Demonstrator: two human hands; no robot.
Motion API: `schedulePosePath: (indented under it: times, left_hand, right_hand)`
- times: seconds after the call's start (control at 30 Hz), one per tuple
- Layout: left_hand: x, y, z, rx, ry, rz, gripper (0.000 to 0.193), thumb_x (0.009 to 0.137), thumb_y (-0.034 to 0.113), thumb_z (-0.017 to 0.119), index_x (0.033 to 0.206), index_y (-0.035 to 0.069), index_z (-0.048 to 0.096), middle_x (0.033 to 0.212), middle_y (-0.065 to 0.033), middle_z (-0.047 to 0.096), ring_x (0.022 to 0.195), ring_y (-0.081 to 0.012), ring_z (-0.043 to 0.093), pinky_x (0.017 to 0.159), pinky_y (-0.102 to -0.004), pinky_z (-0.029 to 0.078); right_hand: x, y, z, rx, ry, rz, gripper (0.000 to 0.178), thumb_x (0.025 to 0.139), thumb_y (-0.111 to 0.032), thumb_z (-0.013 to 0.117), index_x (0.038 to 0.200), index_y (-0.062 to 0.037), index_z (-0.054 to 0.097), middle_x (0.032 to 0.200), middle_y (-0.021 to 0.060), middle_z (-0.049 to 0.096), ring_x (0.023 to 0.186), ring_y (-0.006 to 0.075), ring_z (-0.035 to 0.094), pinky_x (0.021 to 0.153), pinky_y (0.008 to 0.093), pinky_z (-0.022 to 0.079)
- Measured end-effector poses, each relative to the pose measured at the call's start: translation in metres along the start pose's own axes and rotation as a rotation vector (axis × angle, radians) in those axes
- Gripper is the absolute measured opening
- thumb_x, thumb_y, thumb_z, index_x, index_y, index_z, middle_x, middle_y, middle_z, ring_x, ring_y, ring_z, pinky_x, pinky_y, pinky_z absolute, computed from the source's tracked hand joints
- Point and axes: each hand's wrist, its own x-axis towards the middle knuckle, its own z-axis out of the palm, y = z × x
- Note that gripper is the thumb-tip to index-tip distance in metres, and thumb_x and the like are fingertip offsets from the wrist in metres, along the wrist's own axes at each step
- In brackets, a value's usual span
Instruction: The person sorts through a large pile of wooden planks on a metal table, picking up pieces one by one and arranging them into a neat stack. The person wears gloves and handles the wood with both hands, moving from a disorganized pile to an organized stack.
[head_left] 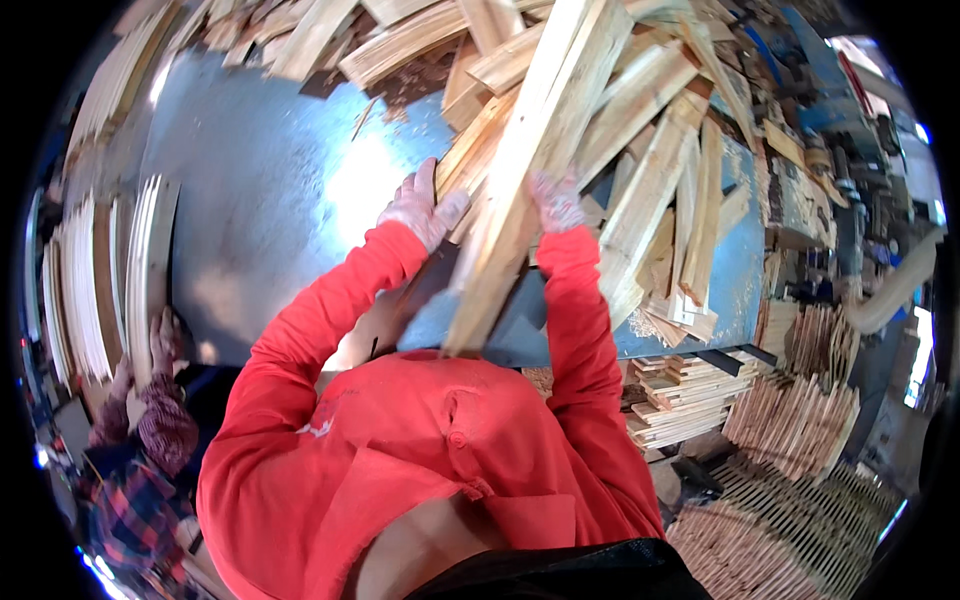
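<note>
A long pale wooden board (510,190) slants from the pile at the far side down toward my chest, its near end slightly blurred. My right hand (557,203), in a light glove, grips the board's right edge at mid-length. On the other side, my left hand (424,208), also gloved, is open with fingers spread. Its thumb is close to shorter wooden pieces (478,150) lying left of the board. Whether those fingertips touch them, I cannot tell. Loose boards (650,190) lie crisscrossed on the blue metal table (250,200) beyond and right of my hands.
At left, another person's hands (165,340) hold upright boards (150,270) beside a row of stacked ones (85,290). Stacked slats (685,400) stand below the table's right edge, with bundled strips (795,420) beyond. A pale hose (895,290) and machinery are at far right.
</note>
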Motion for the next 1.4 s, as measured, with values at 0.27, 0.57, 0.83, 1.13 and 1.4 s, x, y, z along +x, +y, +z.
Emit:
schedulePosePath:
  times: [0.27,0.57,0.83,1.13,1.4]
  left_hand:
    - [-0.132,-0.124,0.000,-0.859,0.295,-0.287,0.083,0.083,0.038,0.072,0.142,-0.006,0.032,0.121,-0.0226,0.060,0.108,-0.0248,0.061,0.093,-0.0327,0.049]
    - [-0.123,-0.157,-0.075,-0.166,0.257,-0.618,0.055,0.077,0.041,0.073,0.106,-0.004,0.063,0.090,-0.0232,0.067,0.083,-0.0291,0.065,0.078,-0.0390,0.050]
    - [-0.131,-0.237,-0.088,-0.514,0.457,-0.565,0.060,0.082,0.045,0.070,0.118,-0.001,0.059,0.104,-0.0151,0.068,0.092,-0.0260,0.064,0.082,-0.0385,0.050]
    - [-0.162,-0.221,-0.090,-0.217,0.010,-0.600,0.114,0.071,0.070,0.066,0.147,-0.004,0.024,0.139,-0.0294,0.045,0.131,-0.0391,0.044,0.109,-0.0377,0.035]
    - [-0.170,-0.265,-0.091,-0.862,0.116,-0.507,0.094,0.073,0.057,0.072,0.137,-0.005,0.043,0.123,-0.0229,0.061,0.119,-0.0293,0.055,0.100,-0.0349,0.042]
  right_hand:
    - [-0.077,0.189,0.000,-0.701,-0.660,0.041,0.129,0.058,-0.056,0.086,0.151,-0.0034,0.014,0.143,0.0160,0.039,0.132,0.0264,0.039,0.108,0.0394,0.035]
    - [-0.131,0.249,0.043,-1.554,-0.538,0.059,0.137,0.054,-0.024,0.088,0.153,-0.0134,-0.006,0.148,0.0222,0.028,0.132,0.0360,0.038,0.109,0.0408,0.038]
    - [-0.083,0.249,-0.010,-0.601,-0.570,0.300,0.053,0.077,-0.016,0.069,0.126,-0.0055,0.052,0.093,0.0070,0.065,0.083,0.0199,0.064,0.081,0.0351,0.055]
    - [-0.118,0.305,0.042,-1.021,-0.521,0.272,0.073,0.075,-0.012,0.079,0.136,-0.0073,0.040,0.107,0.0105,0.063,0.091,0.0200,0.063,0.080,0.0313,0.053]
    - [-0.109,0.273,0.025,-0.799,-0.686,0.641,0.069,0.075,-0.021,0.078,0.132,0.0017,0.045,0.116,0.0160,0.061,0.099,0.0282,0.062,0.089,0.0407,0.052]
